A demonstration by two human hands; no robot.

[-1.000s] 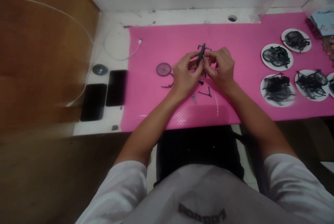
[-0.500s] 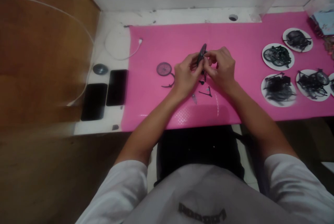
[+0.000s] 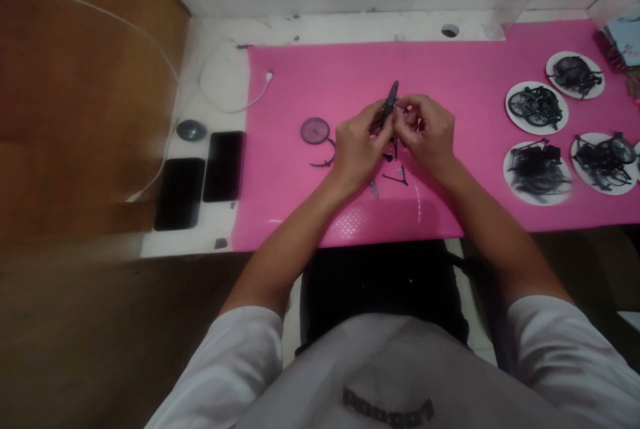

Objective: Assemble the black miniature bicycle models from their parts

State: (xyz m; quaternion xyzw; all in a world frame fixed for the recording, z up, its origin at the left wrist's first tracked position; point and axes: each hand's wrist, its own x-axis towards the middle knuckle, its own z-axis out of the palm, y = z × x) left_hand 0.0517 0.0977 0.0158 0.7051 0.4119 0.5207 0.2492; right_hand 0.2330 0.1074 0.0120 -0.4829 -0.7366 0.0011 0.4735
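Note:
My left hand (image 3: 361,141) is closed on a small black toy bicycle wheel (image 3: 391,97), held up nearly edge-on above the pink mat (image 3: 320,76). Close against it, my right hand (image 3: 429,128) pinches at the wheel's centre; whatever small part its fingertips grip is hidden. Left of my hands lies a second spoked wheel (image 3: 315,130), with a curved black piece (image 3: 323,163) below it. Under my hands are a forked black part (image 3: 397,177) and a small clear piece (image 3: 374,189). Another dark part partly shows beneath my fingers.
On the right stand several white plates (image 3: 536,199) of black bicycle parts. Two black phones (image 3: 223,167) and a dark oval object (image 3: 191,130) lie on the white table's left side. A white cable (image 3: 260,97) curls onto the mat. A clear plastic bag hangs at the back right.
The wheel has turned more edge-on in my fingers. My right hand has shifted slightly and its fingers curl closer in. The loose parts lie where they were.

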